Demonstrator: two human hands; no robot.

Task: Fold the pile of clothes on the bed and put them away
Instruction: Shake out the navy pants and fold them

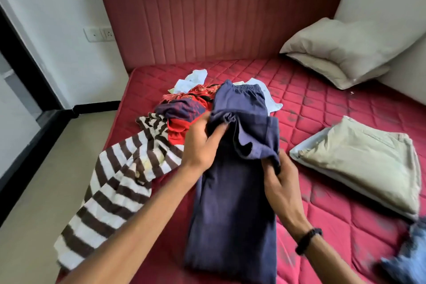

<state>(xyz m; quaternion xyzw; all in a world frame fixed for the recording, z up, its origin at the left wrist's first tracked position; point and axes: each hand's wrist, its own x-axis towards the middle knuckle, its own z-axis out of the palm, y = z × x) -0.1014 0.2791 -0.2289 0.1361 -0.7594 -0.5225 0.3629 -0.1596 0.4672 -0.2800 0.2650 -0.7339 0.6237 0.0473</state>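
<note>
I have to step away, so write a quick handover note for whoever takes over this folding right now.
Left hand: grips the navy trousers at a bunched fold.
Right hand: pinches the trousers' turned-over edge.
Trousers lie lengthwise on the mattress, mid-fold.
Done: a beige garment sits folded to the right, on top of a white one.
Left: finish the trousers; fold the striped top hanging off the bed's left edge and the red and white pile behind; put everything away.

The head camera is looking forward and down from close above the bed (322, 108), facing the headboard (221, 16) and wall.
</note>
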